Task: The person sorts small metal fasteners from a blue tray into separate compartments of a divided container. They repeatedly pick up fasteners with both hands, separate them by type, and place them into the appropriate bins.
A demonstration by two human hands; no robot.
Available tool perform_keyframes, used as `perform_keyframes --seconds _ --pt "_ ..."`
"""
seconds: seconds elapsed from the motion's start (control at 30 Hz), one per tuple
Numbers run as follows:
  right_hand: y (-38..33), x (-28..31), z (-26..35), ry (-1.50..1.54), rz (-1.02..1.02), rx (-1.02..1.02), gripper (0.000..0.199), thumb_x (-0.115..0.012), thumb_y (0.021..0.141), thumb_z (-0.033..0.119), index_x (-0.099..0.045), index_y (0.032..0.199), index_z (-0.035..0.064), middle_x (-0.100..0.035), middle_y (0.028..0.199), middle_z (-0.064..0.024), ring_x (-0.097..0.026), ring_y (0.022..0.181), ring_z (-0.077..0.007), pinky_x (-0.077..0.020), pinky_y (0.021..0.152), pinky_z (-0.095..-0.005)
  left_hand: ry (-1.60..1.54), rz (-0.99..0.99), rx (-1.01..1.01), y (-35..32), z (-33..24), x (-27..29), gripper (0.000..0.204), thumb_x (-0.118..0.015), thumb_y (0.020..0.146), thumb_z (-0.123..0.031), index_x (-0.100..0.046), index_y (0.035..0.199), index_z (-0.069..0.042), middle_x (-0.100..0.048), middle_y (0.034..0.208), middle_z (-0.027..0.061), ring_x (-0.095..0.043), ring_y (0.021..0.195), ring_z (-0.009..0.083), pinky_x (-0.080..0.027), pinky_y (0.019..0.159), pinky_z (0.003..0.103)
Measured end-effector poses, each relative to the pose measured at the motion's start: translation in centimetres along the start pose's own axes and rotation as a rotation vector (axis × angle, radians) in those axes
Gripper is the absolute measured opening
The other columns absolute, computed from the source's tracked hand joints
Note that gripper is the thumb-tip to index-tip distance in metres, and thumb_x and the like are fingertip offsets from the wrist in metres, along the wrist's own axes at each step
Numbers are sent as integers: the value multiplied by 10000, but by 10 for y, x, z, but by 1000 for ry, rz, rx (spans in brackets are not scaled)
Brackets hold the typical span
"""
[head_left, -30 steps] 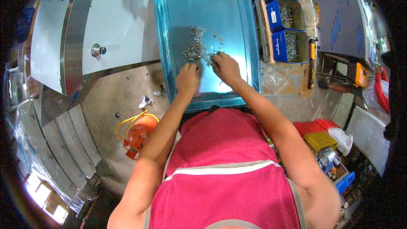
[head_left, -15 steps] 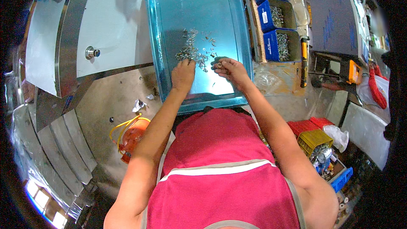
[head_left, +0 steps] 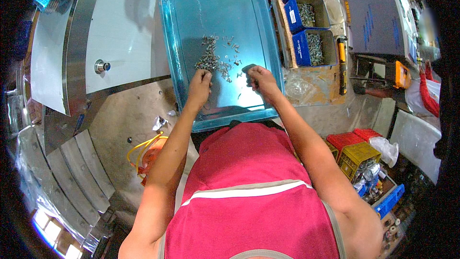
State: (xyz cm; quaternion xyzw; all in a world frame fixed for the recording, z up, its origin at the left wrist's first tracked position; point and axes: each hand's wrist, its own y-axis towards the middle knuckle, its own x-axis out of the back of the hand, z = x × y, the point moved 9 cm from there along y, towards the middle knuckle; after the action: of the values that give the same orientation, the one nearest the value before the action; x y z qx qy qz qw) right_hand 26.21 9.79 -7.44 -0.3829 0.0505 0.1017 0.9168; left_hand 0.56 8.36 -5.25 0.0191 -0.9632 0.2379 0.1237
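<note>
A blue-filmed metal tray (head_left: 218, 0) lies in front of me with a loose pile of small screws (head_left: 210, 57) in its middle. My left hand (head_left: 200, 86) is at the near left edge of the pile, fingers curled and pressed together; whatever they pinch is hidden. To the right of the pile, my right hand (head_left: 262, 82) is held over the tray with its fingers bent in. Something dark shows at its fingertips, too small to make out. A few single screws lie scattered between the two hands.
Blue bins (head_left: 301, 48) of screws stand along the tray's right side, beside a yellow-and-black tool (head_left: 341, 67). A white panel with a round metal knob (head_left: 101, 66) is at left. Lower down are an orange cylinder with a yellow hose (head_left: 148, 156) and a yellow crate (head_left: 357, 159).
My left hand has drawn back slightly from the pile, toward the left. The right hand's fingers have curled in more, and the ring-shaped piece seen at them is out of sight.
</note>
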Motion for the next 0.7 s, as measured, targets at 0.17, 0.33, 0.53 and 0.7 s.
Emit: perform_keyframes --seconds 0.17,0.33,0.53,0.7 --pt "4 -32 27 -553 -79 374 185 -751 883 194 -688 1008 74 -705 875 -79 -667 757 -209 -532 707 -340 -737 233 370 -24 25 -13 177 -554 1046 -240 -615 1108 -87 -675 1006 58 -645 814 144 -530 651 268" --pt "-1 -57 32 -1018 -114 345 262 -731 887 320 -654 1016 104 -710 920 -130 -695 852 -315 -527 729 -450 -923 336 317 -30 19 -14 182 -570 1028 -294 -618 1032 -119 -686 958 45 -647 801 155 -525 669 300" --pt "-13 -77 37 -1155 -81 401 279 -695 901 356 -645 1005 102 -707 918 -155 -684 844 -366 -522 730 -491 75 51 64 -11 -3 3 286 -591 1007 -344 -660 998 -67 -691 842 108 -665 773 253 -530 723 397" --pt "-15 -53 23 -637 -35 377 209 -727 889 236 -662 982 60 -698 841 -137 -678 754 -262 -522 683 -402 485 -44 -122 -12 -41 -11 309 -634 968 -351 -688 1093 -74 -719 964 175 -700 884 360 -540 788 449"
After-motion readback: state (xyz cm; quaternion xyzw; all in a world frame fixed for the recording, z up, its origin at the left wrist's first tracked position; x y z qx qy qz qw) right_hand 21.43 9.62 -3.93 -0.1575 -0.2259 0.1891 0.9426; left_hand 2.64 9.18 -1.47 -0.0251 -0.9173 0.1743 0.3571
